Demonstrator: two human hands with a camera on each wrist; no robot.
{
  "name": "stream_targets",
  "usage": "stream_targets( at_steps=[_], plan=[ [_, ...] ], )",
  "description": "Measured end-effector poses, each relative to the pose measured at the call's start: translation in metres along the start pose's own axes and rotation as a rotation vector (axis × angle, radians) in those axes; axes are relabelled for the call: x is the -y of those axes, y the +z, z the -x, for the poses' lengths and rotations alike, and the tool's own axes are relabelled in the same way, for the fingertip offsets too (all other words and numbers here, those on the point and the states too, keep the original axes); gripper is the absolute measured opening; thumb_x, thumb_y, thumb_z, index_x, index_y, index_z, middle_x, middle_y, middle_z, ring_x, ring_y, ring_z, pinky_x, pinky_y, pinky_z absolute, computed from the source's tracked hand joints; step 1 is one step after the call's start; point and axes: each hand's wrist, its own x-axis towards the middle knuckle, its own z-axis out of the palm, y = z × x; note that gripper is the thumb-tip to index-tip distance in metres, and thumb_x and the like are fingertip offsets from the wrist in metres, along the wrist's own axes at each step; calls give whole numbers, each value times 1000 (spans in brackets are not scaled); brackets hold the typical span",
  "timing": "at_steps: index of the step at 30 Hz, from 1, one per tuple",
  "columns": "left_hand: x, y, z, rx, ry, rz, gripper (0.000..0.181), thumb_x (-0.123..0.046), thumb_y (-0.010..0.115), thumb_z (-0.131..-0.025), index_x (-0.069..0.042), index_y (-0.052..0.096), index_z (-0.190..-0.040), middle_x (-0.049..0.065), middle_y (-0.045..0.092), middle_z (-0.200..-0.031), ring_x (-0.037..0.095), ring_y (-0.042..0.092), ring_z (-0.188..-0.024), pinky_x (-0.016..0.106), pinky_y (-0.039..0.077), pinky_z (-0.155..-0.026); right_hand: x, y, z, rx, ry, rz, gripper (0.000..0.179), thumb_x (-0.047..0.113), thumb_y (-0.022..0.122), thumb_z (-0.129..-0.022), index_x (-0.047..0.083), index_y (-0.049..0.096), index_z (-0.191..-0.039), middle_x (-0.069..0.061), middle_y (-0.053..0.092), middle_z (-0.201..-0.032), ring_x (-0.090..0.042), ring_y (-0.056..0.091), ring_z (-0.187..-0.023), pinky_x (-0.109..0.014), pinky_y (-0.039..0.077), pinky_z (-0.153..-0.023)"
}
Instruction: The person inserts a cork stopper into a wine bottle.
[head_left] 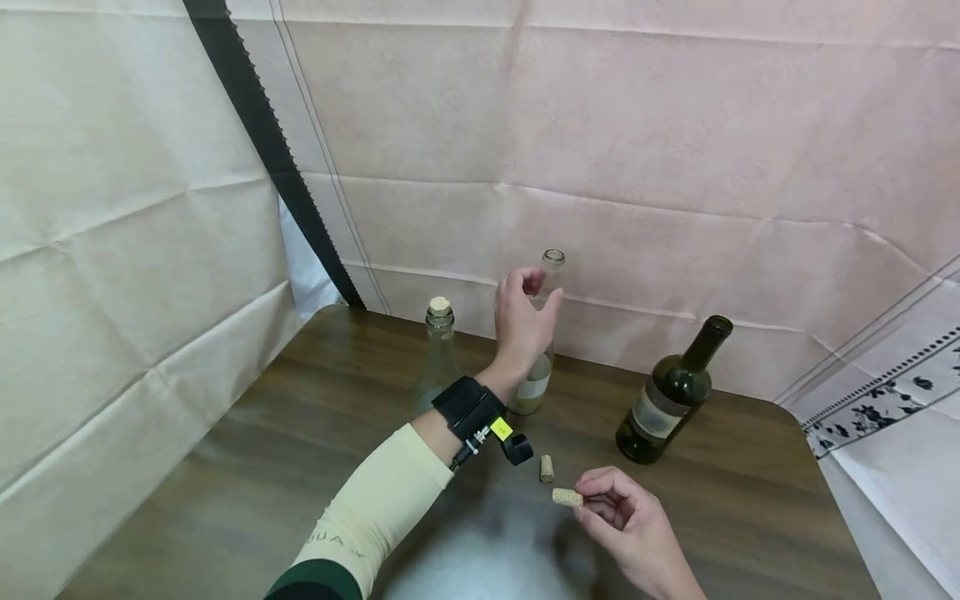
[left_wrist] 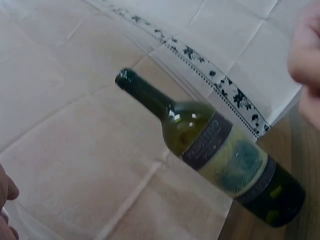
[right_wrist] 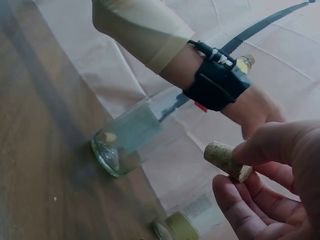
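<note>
My left hand (head_left: 525,321) is at the clear bottle (head_left: 534,387) at the back, thumb and fingers spread apart near its neck; whether they touch the glass I cannot tell. That bottle's mouth has no stopper in it. Between thumb and fingers my right hand (head_left: 633,529) pinches a cork (right_wrist: 225,159), held over the table at the front. A second cork (head_left: 546,468) stands on the table just beyond it. Left of my left arm is another clear bottle (head_left: 440,350), with a cork (head_left: 440,305) in its mouth.
A dark green wine bottle (left_wrist: 235,160) with a label stands at the right. The wooden table (head_left: 247,467) ends at pale cloth (head_left: 675,125) hanging behind and at the sides. Inside the corked bottle, the right wrist view shows a small brown piece (right_wrist: 108,136) near the bottom.
</note>
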Motion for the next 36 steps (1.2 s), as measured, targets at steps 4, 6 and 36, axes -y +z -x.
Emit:
stream_targets(
  at_steps=[4,6,36],
  plan=[
    [6,1,-3,-14,35,-21,33,-24,74,-98,-11,61,-125,6,62,-117,24,61,-112,33,51,-93,1,-1,-1,-18,-9,12,22,-13,72,-88,-4,65,-107,6,68,-113,-3,72,-93,-20,62,-81],
    [8,1,-4,-9,49,-27,33,-25,75,-98,-11,62,-125,6,62,-117,22,61,-111,32,52,-92,0,-2,-1,-23,-11,13,22,-13,72,-88,-4,65,-107,6,68,-113,-2,72,-94,-20,62,-81],
    [-1,-69,54,190,251,40,28,-19,77,-95,-9,68,-120,6,62,-108,18,59,-94,29,52,-78,4,-17,0,-94,-4,11,21,-16,71,-88,-8,64,-106,7,70,-113,-1,73,-98,-18,61,-85]
  ],
)
